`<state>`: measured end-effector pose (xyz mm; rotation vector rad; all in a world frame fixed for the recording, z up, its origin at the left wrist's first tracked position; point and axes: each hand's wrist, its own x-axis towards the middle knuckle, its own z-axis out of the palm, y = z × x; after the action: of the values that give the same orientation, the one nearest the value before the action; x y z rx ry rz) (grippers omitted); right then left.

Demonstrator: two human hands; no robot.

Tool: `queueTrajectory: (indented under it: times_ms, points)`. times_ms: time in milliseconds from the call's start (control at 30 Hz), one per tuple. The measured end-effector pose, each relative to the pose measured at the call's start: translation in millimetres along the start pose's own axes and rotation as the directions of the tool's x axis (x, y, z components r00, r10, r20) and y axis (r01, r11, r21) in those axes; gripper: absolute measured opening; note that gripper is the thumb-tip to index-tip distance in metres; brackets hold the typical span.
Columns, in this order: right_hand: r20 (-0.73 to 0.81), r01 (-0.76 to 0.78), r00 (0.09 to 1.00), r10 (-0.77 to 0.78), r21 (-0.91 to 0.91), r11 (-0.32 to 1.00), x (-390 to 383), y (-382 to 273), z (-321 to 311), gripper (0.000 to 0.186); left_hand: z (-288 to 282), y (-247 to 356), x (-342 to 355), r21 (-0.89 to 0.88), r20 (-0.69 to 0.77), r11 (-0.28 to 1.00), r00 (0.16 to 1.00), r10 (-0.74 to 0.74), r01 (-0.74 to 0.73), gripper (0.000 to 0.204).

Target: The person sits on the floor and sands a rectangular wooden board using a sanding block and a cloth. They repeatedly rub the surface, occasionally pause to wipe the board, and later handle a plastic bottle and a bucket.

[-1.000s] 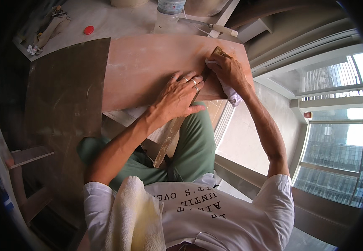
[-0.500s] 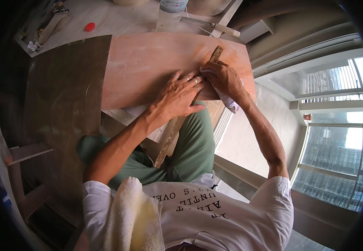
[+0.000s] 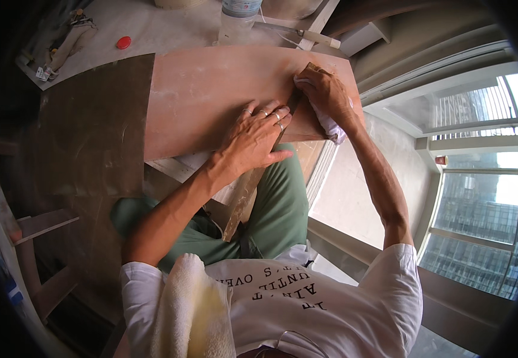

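A pinkish board [image 3: 193, 95] lies across in front of me, and a long narrow brown strip [image 3: 235, 216] runs over it and down toward my lap. My left hand [image 3: 257, 134], with rings on its fingers, lies flat on the strip and board, its thumb stretched out. Farther along the strip, my right hand [image 3: 327, 98] is closed around a whitish cloth [image 3: 333, 129] and wraps it over the strip near its far end. Part of the cloth hangs out below the palm. The strip's middle is hidden under my left hand.
A dark brown panel [image 3: 94, 125] adjoins the board on the left. Beyond stand a clear plastic container [image 3: 238, 24], a red cap [image 3: 123, 43] and a knife-like tool with a pale handle [image 3: 324, 39]. Cluttered tools [image 3: 68, 45] lie far left. Windows [image 3: 480, 203] are on the right.
My right hand has slid with the cloth away from me along the strip and now covers most of its far end. My left hand stays in place.
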<state>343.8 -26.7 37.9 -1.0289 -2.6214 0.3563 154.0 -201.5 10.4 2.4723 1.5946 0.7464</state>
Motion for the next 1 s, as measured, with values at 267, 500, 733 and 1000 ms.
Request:
queueTrajectory:
  times_ms: [267, 500, 733, 1000]
  points:
    - [-0.038, 0.009, 0.999, -0.012, -0.064, 0.998, 6, 3, -8, 0.020, 1, -2, 0, -0.041, -0.023, 0.999, 1.000, 0.010, -0.010, 0.067]
    - [-0.003, -0.023, 1.000, 0.023, 0.037, 0.999, -13, -3, -2, 0.018, -1, 4, 1, -0.001, 0.032, 1.000, 0.999, 0.003, -0.003, 0.067]
    - [0.018, 0.003, 1.000, -0.004, 0.051, 0.999, -27, -9, 4, 0.018, -6, 6, 4, 0.034, 0.061, 0.999, 0.998, 0.013, -0.015, 0.069]
    - [-0.061, 0.050, 0.997, -0.049, 0.020, 0.999, -24, -3, 19, 0.022, -5, 4, 6, 0.047, 0.076, 0.999, 0.997, -0.021, 0.017, 0.069]
